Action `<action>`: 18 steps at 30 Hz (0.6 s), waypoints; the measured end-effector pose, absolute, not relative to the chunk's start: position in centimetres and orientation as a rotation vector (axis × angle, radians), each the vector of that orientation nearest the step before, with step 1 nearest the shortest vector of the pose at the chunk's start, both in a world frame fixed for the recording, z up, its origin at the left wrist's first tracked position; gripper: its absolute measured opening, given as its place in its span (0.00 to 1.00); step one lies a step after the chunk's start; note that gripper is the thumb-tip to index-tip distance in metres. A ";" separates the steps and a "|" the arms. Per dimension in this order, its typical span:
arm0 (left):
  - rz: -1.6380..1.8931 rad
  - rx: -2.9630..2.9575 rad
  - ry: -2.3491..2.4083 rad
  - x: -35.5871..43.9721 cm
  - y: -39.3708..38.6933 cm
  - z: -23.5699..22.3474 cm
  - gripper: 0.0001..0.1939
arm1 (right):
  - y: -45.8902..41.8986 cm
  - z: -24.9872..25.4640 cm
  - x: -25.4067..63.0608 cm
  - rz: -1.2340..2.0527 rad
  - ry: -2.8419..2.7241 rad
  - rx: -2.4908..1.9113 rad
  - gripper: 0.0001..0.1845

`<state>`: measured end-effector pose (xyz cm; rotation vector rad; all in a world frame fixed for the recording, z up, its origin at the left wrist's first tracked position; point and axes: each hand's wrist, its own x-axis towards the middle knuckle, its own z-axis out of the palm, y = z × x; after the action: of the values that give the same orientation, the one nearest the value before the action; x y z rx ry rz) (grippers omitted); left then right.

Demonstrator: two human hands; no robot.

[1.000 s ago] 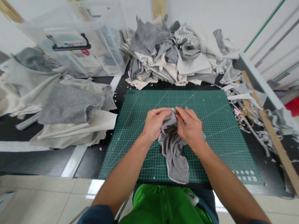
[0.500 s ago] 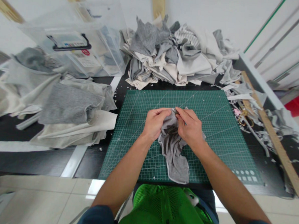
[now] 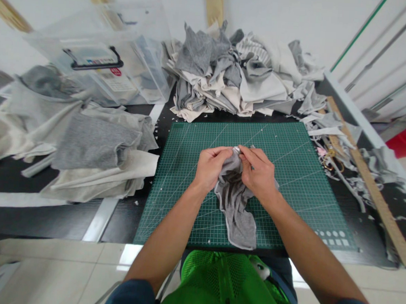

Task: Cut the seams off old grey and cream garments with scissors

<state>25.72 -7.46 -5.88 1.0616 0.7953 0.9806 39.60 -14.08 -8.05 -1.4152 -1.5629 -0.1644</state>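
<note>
A crumpled grey piece of fabric (image 3: pixel 238 218) with a pale edge hangs and lies over the green cutting mat (image 3: pixel 186 146). My left hand (image 3: pixel 209 167) pinches its upper edge between thumb and fingers. Close beside it, my right hand (image 3: pixel 258 171) is closed on the same edge, thumb and fingertips together. A small whitish bit of the edge shows between the two sets of fingertips. The fabric's lower end reaches down to the front of the mat, and folds partly hide behind my right hand.
Grey and cream fabric pieces (image 3: pixel 97 141) lie at left before a clear plastic box (image 3: pixel 125 69). A tall heap of cloth (image 3: pixel 235 76) stands behind the mat. On the right are a wooden ruler (image 3: pixel 376 185), gold-handled scissors (image 3: pixel 333 162) and scraps.
Both hands stay almost in place on the fabric. The bit of edge between the fingertips now looks whiter, slightly turned.
</note>
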 end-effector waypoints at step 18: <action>0.951 1.396 0.860 25.1 -7.1 -6.5 0.12 | -14.3 -7.7 39.4 -0.117 -1.571 -1.425 0.17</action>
<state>25.11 -7.10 -6.46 1.3960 0.8604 0.9507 39.42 -14.34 -7.69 -1.4252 -1.5708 -0.1171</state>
